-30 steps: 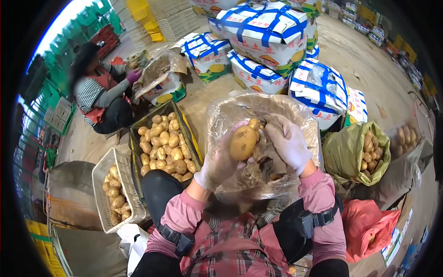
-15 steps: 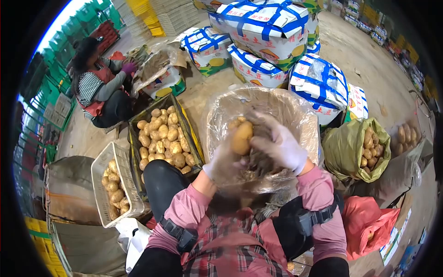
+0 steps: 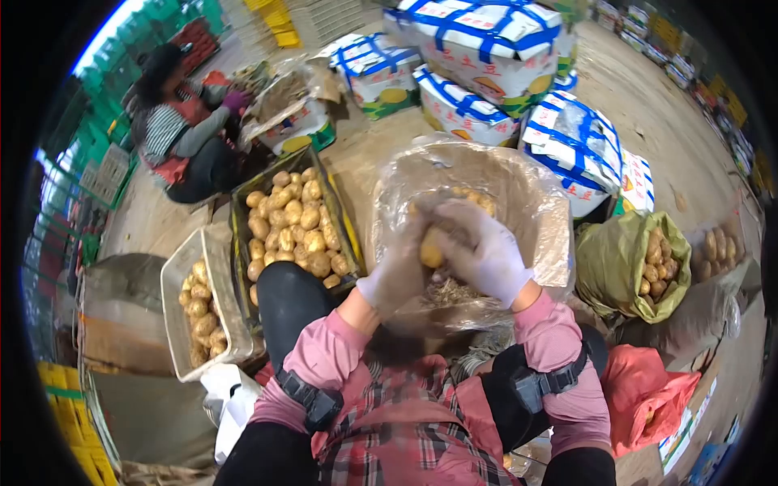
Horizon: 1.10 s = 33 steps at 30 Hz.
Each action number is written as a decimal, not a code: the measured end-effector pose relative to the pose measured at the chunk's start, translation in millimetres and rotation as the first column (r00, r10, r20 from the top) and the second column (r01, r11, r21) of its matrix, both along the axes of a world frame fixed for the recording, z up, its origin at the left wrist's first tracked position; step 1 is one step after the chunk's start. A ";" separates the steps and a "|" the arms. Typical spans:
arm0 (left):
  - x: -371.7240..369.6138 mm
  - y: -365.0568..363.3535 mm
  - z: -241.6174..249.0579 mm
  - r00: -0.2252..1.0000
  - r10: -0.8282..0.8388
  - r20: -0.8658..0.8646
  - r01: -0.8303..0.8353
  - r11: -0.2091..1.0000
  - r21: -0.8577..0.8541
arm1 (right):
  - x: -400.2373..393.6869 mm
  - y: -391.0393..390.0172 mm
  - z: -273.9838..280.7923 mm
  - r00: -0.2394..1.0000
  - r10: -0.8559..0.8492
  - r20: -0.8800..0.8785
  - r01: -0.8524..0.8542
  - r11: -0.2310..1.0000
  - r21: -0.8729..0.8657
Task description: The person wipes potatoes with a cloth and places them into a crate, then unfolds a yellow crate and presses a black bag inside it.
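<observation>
Both my gloved hands are together over a clear plastic bag (image 3: 519,174) lining a box in front of me. A yellow potato (image 3: 430,253) sits between them: my left hand (image 3: 399,271) cups it from below and the left, and my right hand (image 3: 480,249) covers it from the right and above. More potatoes (image 3: 476,198) and some straw lie inside the bag. Motion blur hides the exact finger positions.
A dark crate of potatoes (image 3: 293,228) and a white basket (image 3: 180,279) with potatoes stand to my left. A green sack of potatoes (image 3: 604,267) sits to the right, a red bag (image 3: 648,397) below it. Blue-strapped cartons (image 3: 478,40) are stacked behind. Another person (image 3: 174,130) sits at far left.
The potato was held up in my left hand alone; my right hand has closed over it and both hands have lowered it toward the bag.
</observation>
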<state>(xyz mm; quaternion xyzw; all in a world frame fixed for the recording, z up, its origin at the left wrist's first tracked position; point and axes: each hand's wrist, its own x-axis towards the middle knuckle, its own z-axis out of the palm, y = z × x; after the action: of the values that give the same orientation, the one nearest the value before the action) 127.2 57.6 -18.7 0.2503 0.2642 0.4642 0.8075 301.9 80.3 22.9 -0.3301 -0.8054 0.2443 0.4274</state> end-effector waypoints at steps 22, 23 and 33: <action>-7.9 41.3 -46.1 0.986 -0.027 0.164 0.063 0.974 -0.217 | 90.6 44.3 45.7 0.786 -0.473 -0.398 0.422 0.881 -0.214; 0.7 49.1 -48.6 0.993 -0.044 0.108 0.066 0.975 -0.213 | 92.3 44.1 43.9 0.780 -0.471 -0.413 0.417 0.882 -0.218; 88.3 154.9 -193.0 -0.136 -0.213 -0.967 0.656 0.712 -0.249 | 123.5 41.3 28.0 0.767 -0.578 -0.279 0.489 0.807 -0.331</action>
<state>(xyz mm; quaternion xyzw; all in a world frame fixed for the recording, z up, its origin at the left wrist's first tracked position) 215.5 212.5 -211.7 0.6945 0.5485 -0.1052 0.4536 425.4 121.7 50.8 -0.5441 -0.5472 0.2638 0.5787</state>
